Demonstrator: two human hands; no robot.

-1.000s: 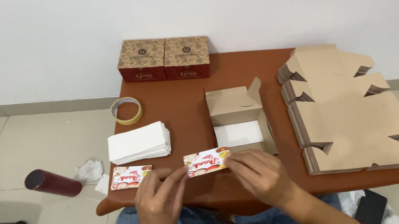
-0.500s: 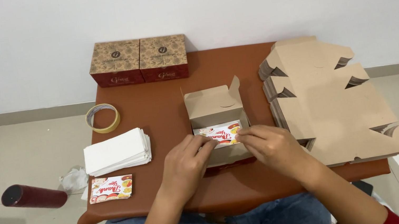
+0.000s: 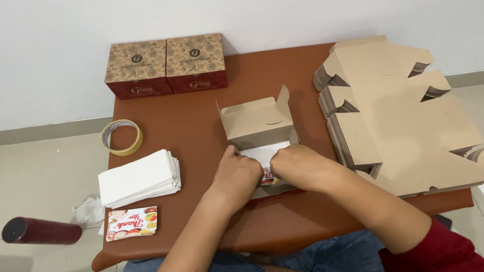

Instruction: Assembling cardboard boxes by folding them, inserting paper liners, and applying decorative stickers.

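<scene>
Both hands meet at the near edge of the open box (image 3: 260, 133). The left hand (image 3: 236, 172) and right hand (image 3: 298, 164) are curled together over a colourful card (image 3: 268, 175), fingers pinching it from either side, only a sliver of it showing between them. A second ago that card was held up over the near edge of the counter (image 3: 185, 106); half a second ago it was at the box mouth; now it is down inside the box, so the card is going in on top of the contents. Within the box a white sheet (image 3: 265, 152) lies flat, just beyond the fingers, and the lid flap stands upright at the back.

A second card (image 3: 131, 223) lies at the counter's near left corner, beside a stack of white sheets (image 3: 138, 177). A tape roll (image 3: 122, 137) sits farther back. Two closed printed boxes (image 3: 166, 66) stand side by side at the far edge. A pile of flat box blanks (image 3: 397, 114) covers the right side.
</scene>
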